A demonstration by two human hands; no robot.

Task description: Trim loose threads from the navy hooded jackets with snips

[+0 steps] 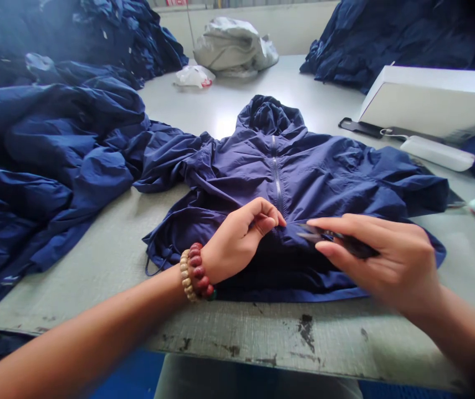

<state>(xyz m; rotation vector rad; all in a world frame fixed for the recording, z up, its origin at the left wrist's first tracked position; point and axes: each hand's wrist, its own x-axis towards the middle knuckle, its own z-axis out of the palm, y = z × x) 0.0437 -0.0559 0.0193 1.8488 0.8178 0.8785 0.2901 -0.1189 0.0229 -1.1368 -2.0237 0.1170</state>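
Observation:
A navy blue hooded jacket (316, 166) lies front up on the table, its hood away from me and its zip (276, 172) closed down the middle. At the lower part of the zip, my left hand (237, 235) pinches the jacket's fabric between thumb and fingertips; whether a thread is also held I cannot make out. My right hand (387, 260) is closed round black thread snips (351, 244). Their blurred metal blades point left, just right of my left fingertips and above the jacket.
Piles of navy garments lie at the left (54, 144) and far right (391, 39). Behind the jacket are a grey bundle (233, 47) and a small white plastic bag (195, 76). A white box (437, 102) and a white corded device (437, 152) sit right. The worn table edge (270, 338) runs nearest me.

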